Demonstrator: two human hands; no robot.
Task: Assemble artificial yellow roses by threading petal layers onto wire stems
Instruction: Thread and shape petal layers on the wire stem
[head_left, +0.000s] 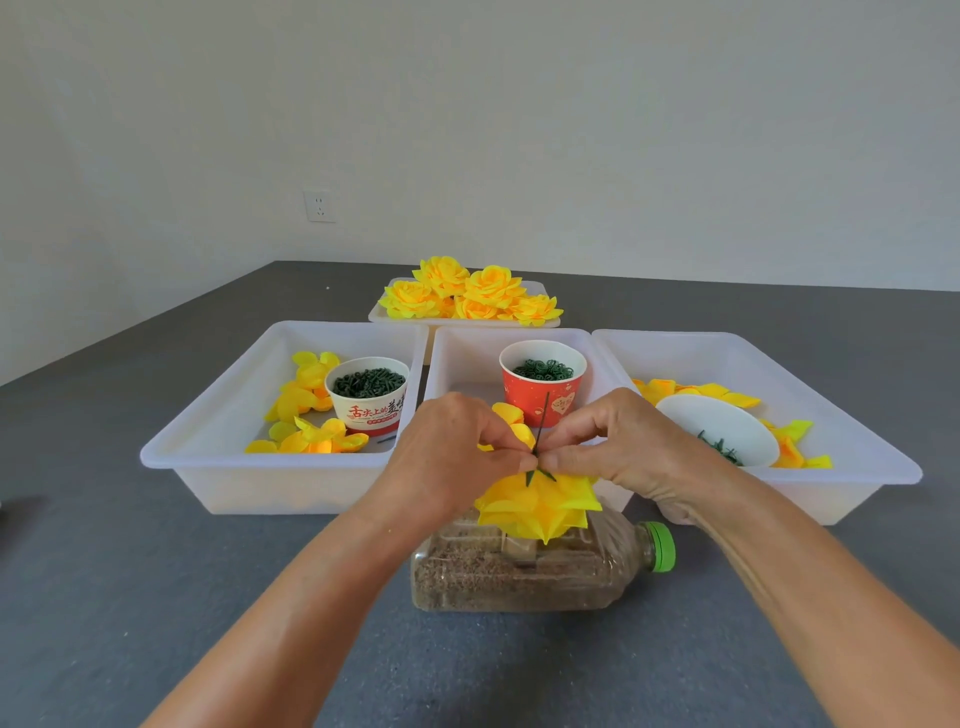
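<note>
The yellow rose (537, 506) hangs upside down over a grain-filled plastic bottle (540, 569) lying on a grey table (156, 571). The left hand (452, 457) and right hand (608, 441) pinch its green wire stem (542, 423) between fingertips. Behind stand three white trays (218, 467) with loose petals (306, 410) and cups; a farther tray holds finished roses (470, 293). A pale wall carries a socket (319, 206).

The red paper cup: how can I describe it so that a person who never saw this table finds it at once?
Three white trays stand in a row; look in the middle tray. The red paper cup stands at its back, just beyond the two hands, filled with small green rings. The other cup, in the left tray, is white with red writing.
</note>
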